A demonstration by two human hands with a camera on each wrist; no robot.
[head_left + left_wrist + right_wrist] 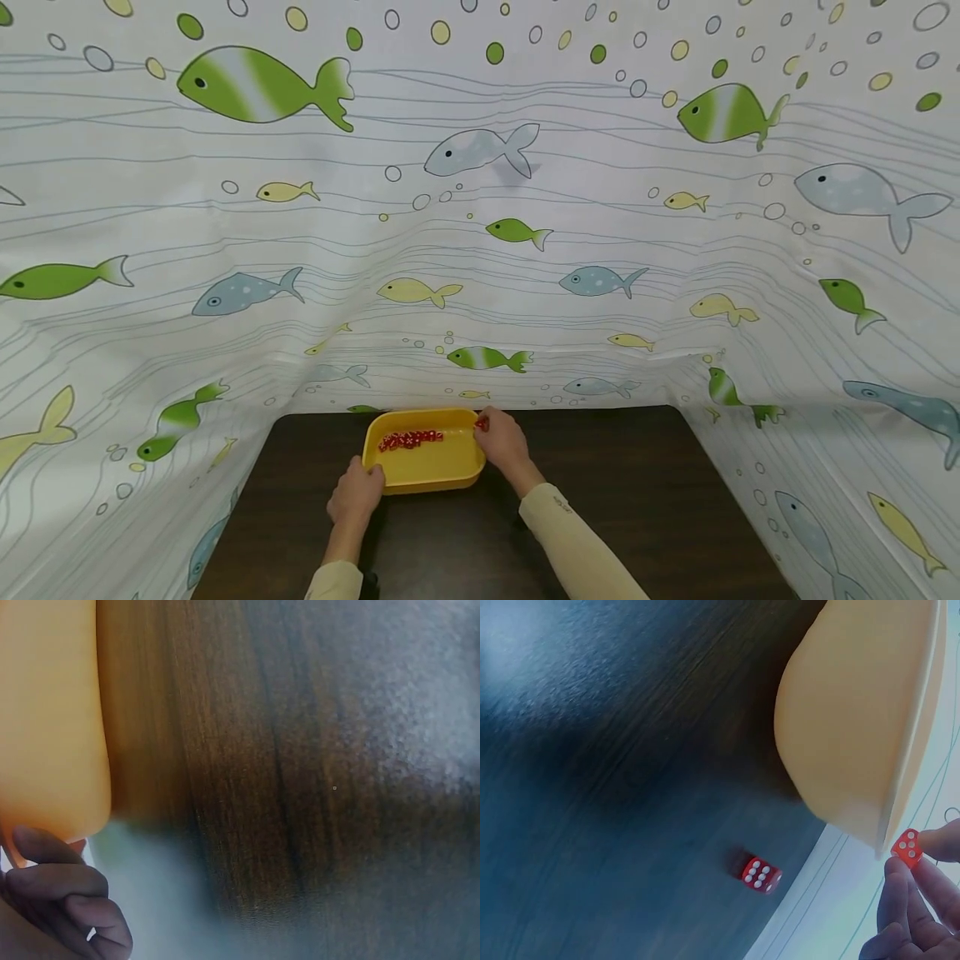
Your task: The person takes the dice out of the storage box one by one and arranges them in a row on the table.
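A shallow yellow plastic tray (435, 477) stands near the far edge of the dark table. Several red dice (409, 440) with white pips lie in it in a rough row along the far side. My left hand (356, 493) grips the tray's near left corner; its curled fingers (64, 881) show against the wall in the left wrist view. Beside the right rim, my right hand (506, 442) pinches one red die (907, 848) between thumb and fingers. Another red die (761, 875) lies on the table, below the right hand in the right wrist view.
The dark wood-grain table (607, 500) extends to both sides and in front of the tray. A white cloth (480, 250) printed with fish hangs behind the table and along both its sides.
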